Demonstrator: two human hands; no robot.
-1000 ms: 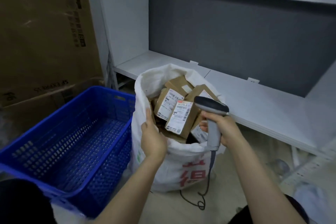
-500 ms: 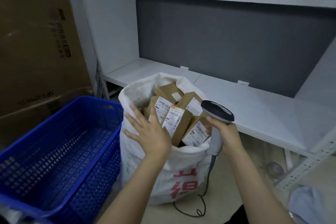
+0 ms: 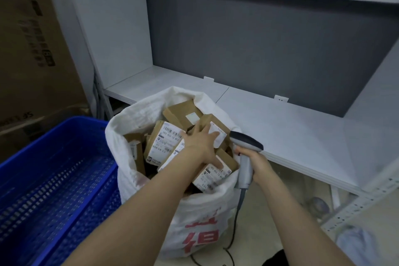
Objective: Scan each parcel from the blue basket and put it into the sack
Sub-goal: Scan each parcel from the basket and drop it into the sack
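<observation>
1. Blue basket point(image 3: 64, 134) fills the lower left of the frame, its perforated floor bare where it shows; a large brown carton point(image 3: 32, 49) stands behind it at upper left.
2. Just to its right, at centre, the white sack point(image 3: 207, 201) stands open, with red characters printed on its front.
3. Parcels point(image 3: 164, 142), brown boxes with white barcode labels, fill the sack up to its rim.
4. The left hand point(image 3: 198, 142) lies palm down on those parcels, fingers straight and spread.
5. At the sack's right rim, the right hand point(image 3: 257, 164) grips the handle of a grey barcode scanner point(image 3: 246, 142); its cable point(image 3: 237, 211) hangs toward the floor.
6. A white shelf point(image 3: 291, 131) runs behind, out to the right edge.
</observation>
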